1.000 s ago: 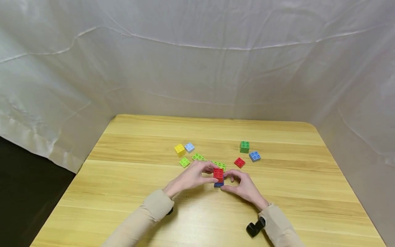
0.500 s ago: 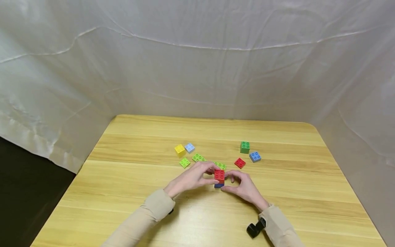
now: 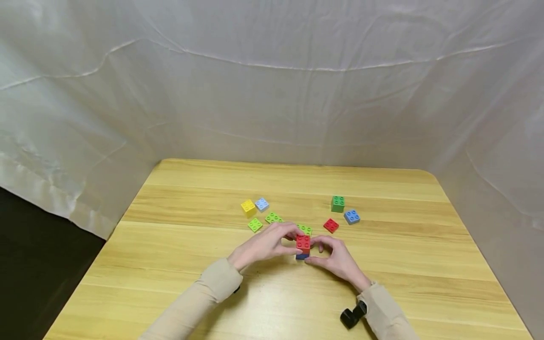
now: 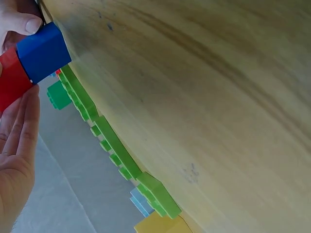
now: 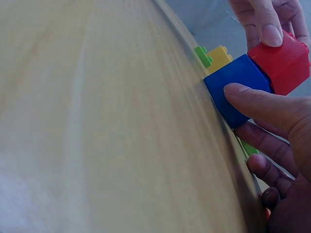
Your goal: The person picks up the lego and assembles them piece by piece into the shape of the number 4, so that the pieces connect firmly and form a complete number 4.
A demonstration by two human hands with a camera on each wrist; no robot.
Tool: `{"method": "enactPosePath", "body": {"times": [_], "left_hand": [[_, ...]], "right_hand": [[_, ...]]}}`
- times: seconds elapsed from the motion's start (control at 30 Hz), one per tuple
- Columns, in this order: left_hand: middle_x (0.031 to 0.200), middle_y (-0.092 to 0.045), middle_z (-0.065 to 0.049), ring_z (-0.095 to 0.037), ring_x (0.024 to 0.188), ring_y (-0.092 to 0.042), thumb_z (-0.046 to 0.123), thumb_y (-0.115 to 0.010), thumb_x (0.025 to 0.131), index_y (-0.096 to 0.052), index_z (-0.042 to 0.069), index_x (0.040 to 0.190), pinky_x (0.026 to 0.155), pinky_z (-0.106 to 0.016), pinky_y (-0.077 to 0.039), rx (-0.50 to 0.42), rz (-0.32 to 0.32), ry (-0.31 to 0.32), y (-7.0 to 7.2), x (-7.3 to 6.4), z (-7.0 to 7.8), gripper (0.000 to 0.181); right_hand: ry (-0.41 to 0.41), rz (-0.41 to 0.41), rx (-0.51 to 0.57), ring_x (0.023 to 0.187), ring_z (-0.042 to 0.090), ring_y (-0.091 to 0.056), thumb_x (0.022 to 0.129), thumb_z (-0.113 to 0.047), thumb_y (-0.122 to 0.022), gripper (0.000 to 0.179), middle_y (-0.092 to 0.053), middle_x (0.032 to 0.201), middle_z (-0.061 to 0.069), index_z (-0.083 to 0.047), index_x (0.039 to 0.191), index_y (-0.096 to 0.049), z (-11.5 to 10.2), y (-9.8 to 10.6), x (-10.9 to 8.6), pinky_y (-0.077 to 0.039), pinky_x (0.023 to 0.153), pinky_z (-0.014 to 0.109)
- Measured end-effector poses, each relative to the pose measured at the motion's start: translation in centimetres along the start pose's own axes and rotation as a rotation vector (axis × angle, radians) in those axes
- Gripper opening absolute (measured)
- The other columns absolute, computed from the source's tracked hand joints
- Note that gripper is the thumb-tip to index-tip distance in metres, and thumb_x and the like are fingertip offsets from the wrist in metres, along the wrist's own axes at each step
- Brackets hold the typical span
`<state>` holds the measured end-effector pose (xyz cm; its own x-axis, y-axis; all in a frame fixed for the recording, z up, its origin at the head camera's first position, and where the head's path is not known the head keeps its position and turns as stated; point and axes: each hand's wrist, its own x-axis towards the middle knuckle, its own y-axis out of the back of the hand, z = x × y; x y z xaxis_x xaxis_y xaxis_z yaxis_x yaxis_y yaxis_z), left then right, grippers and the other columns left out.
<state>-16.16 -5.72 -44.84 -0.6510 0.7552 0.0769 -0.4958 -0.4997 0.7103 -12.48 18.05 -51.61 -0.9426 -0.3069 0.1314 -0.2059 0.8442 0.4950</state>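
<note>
A red brick [image 3: 303, 243] with studs on top sits square over a dark blue brick [image 3: 302, 257] in the head view. My left hand [image 3: 267, 243] pinches the red brick between thumb and fingers. With thumb and fingers on opposite sides, my right hand [image 3: 335, 259] holds the blue brick beneath. In the right wrist view the right thumb [image 5: 262, 104] lies along the blue brick [image 5: 238, 90], whose lower edge is right at the tabletop. The red brick [image 5: 284, 63] meets it face to face there, with only a thin seam between the two.
Long lime green pieces [image 3: 274, 217] lie just behind the hands, partly hidden. Further left are a small lime piece [image 3: 255, 225], a yellow brick [image 3: 248, 208] and a light blue one [image 3: 261, 204]. On the right lie a flat red piece [image 3: 331, 225], a blue one [image 3: 352, 216] and a green brick [image 3: 337, 204].
The red brick has shifted slightly right and down with my left hand, now squarely above the blue brick, whose side strip earlier showed beside it. My right hand has kept its hold.
</note>
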Motion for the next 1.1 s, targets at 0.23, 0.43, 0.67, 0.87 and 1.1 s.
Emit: {"method": "enactPosePath", "body": {"times": [0.23, 0.43, 0.67, 0.87, 1.1], "left_hand": [[0.117, -0.073, -0.002, -0.015, 0.108, -0.070, 0.027, -0.073, 0.094, -0.067, 0.011, 0.120, 0.096, -0.027, -0.058, 0.041, -0.003, -0.008, 0.04, 0.15, 0.10, 0.031], [0.118, -0.073, -0.001, -0.013, 0.108, -0.070, 0.029, -0.072, 0.094, -0.068, 0.012, 0.118, 0.097, -0.020, -0.055, 0.057, -0.003, -0.013, 0.09, 0.17, 0.07, 0.030], [0.118, -0.073, -0.001, -0.012, 0.108, -0.070, 0.030, -0.072, 0.094, -0.068, 0.012, 0.118, 0.097, -0.020, -0.055, 0.068, -0.003, -0.025, 0.10, 0.20, -0.04, 0.030], [0.117, -0.074, -0.001, -0.013, 0.108, -0.070, 0.029, -0.072, 0.094, -0.068, 0.012, 0.118, 0.096, -0.020, -0.055, 0.068, -0.002, -0.021, 0.08, 0.23, -0.09, 0.030], [0.118, -0.074, -0.001, -0.014, 0.108, -0.070, 0.029, -0.073, 0.094, -0.068, 0.012, 0.118, 0.097, -0.021, -0.055, 0.068, 0.003, -0.020, 0.05, 0.22, -0.11, 0.030]], "right_hand": [[-0.007, 0.008, -0.016, 0.081, 0.013, -0.051, 0.076, -0.023, -0.089, 0.036, -0.065, 0.086, 0.001, -0.019, 0.107, -0.074, 0.01, 0.07, 0.00, -0.042, 0.071, 0.022], [-0.008, 0.010, -0.019, 0.082, 0.012, -0.052, 0.075, -0.023, -0.090, 0.036, -0.066, 0.087, 0.001, -0.019, 0.108, -0.074, 0.10, 0.01, 0.03, -0.042, 0.072, 0.022], [-0.010, 0.007, -0.015, 0.083, 0.014, -0.052, 0.076, -0.024, -0.089, 0.036, -0.067, 0.088, 0.001, -0.019, 0.108, -0.074, 0.21, -0.01, 0.05, -0.043, 0.073, 0.022], [-0.014, 0.005, -0.021, 0.083, 0.013, -0.052, 0.076, -0.024, -0.089, 0.037, -0.067, 0.089, 0.000, -0.019, 0.109, -0.074, 0.02, 0.07, 0.05, -0.042, 0.073, 0.022], [-0.019, 0.000, -0.026, 0.084, 0.012, -0.052, 0.076, -0.023, -0.089, 0.037, -0.067, 0.090, 0.000, -0.018, 0.109, -0.074, -0.09, 0.08, 0.02, -0.043, 0.073, 0.022]]}}
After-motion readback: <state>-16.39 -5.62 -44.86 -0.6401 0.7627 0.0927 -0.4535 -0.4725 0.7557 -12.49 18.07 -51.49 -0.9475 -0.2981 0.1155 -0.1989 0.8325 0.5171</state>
